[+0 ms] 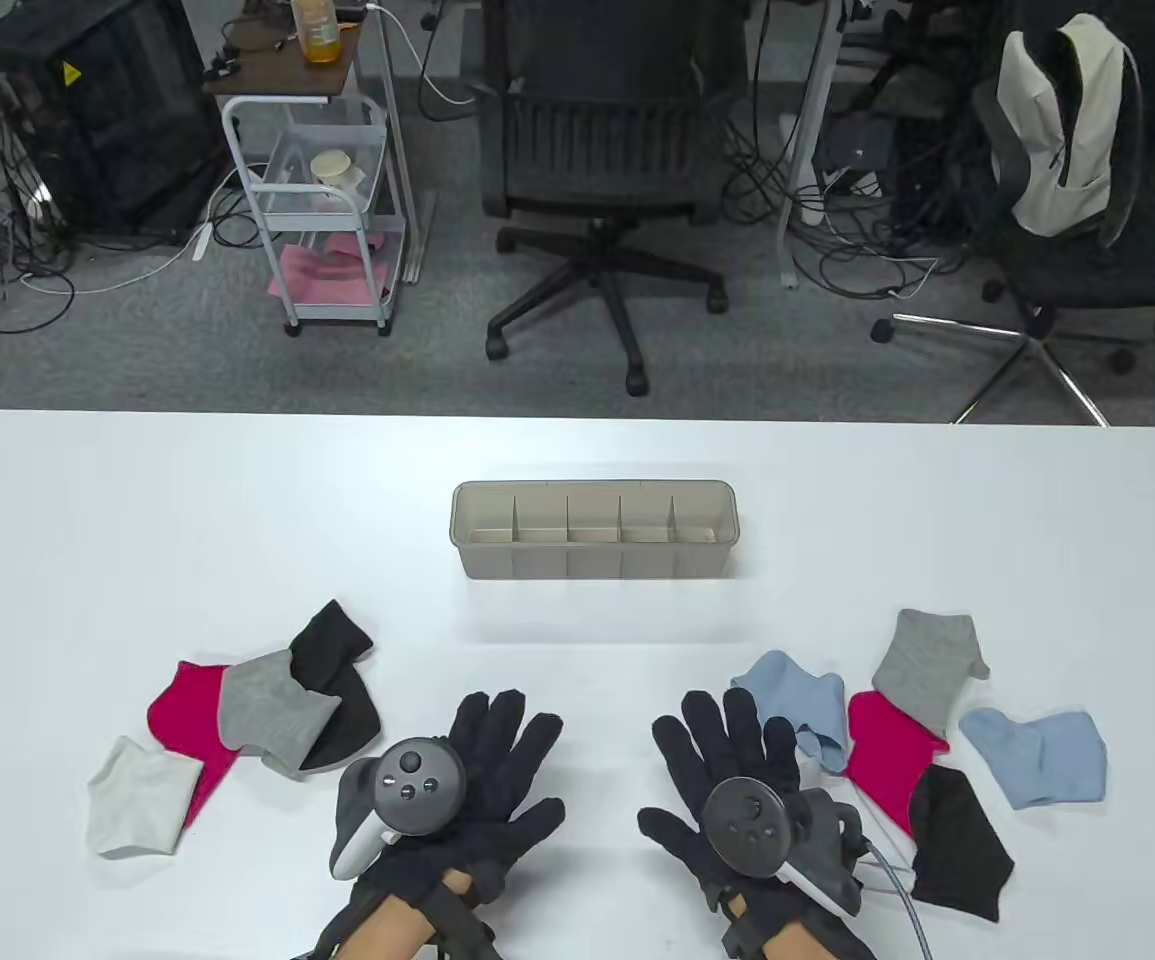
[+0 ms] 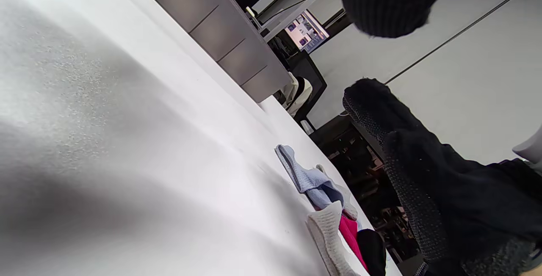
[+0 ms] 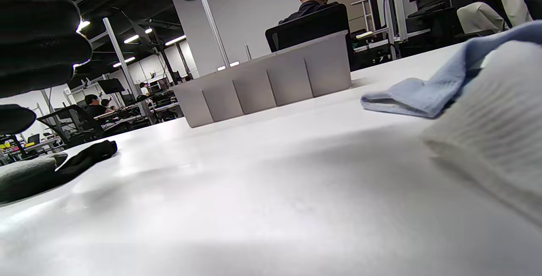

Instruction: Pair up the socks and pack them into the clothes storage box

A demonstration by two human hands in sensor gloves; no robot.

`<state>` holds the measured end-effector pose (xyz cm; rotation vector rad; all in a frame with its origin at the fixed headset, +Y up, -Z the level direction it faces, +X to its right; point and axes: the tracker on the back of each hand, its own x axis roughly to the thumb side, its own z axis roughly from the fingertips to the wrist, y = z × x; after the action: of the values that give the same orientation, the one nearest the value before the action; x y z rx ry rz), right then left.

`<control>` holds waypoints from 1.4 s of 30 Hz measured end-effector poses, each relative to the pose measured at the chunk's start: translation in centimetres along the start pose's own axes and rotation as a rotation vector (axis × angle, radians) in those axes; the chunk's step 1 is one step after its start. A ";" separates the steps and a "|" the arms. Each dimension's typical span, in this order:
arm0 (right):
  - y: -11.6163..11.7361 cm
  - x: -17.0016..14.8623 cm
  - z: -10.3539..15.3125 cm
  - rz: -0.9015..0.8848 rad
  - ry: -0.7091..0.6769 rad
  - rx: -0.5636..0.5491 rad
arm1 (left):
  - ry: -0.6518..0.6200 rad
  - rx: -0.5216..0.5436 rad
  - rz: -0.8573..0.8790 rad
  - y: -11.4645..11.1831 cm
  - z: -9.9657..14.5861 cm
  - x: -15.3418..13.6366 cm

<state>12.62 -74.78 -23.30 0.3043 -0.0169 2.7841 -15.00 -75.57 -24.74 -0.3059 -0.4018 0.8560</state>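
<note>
An empty beige storage box [image 1: 594, 532] with several compartments stands at the table's middle. On the left lies a heap: a white sock [image 1: 137, 798], a pink sock [image 1: 185, 715], a grey sock [image 1: 272, 710] and a black sock [image 1: 337, 670]. On the right lie two light blue socks [image 1: 797, 700] [image 1: 1042, 757], a grey sock [image 1: 927, 665], a pink sock [image 1: 887, 750] and a black sock [image 1: 957, 845]. My left hand [image 1: 497, 750] rests flat on the table with fingers spread, holding nothing. My right hand [image 1: 727, 750] lies flat too, next to the nearest blue sock.
The white table [image 1: 577, 620] has bare room between the two heaps and in front of the box. Beyond its far edge stand office chairs [image 1: 602, 170], a cart [image 1: 322, 200] and cables on the floor.
</note>
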 end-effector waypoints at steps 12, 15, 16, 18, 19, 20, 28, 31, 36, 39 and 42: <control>0.0 0.1 0.0 -0.007 -0.014 -0.006 | 0.017 0.003 -0.003 0.1 0.0 -0.1; 0.0 0.1 0.0 -0.010 -0.017 -0.007 | 0.019 0.001 -0.002 0.1 0.0 -0.1; 0.0 0.1 0.1 -0.011 -0.018 -0.008 | 0.018 0.000 -0.001 0.1 0.0 -0.1; 0.1 0.1 0.1 -0.009 -0.021 -0.009 | 0.015 0.001 0.001 0.1 0.0 -0.1; 0.1 0.2 0.1 -0.006 -0.023 -0.008 | 0.013 0.002 0.002 0.2 0.0 0.0; 0.1 0.3 0.1 -0.003 -0.025 -0.010 | 0.012 0.003 0.002 0.2 0.0 0.0; 0.1 0.6 0.2 0.014 -0.038 -0.021 | 0.009 0.019 -0.020 0.4 0.1 0.1; -0.2 0.6 0.1 0.017 -0.035 -0.029 | 0.003 0.015 -0.012 0.3 0.0 0.2; -1.8 0.2 -0.5 0.017 -0.012 -0.055 | -0.007 0.012 -0.015 0.2 0.0 0.3; -4.0 -0.6 -1.2 0.016 0.021 -0.078 | -0.011 0.017 -0.016 0.2 0.1 0.3; -6.2 -1.3 -1.8 0.042 0.038 -0.116 | -0.013 0.017 -0.010 0.2 0.0 0.3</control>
<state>15.46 -69.30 -25.49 0.2248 -0.1767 2.8163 -14.99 -75.17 -24.72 -0.2824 -0.4078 0.8515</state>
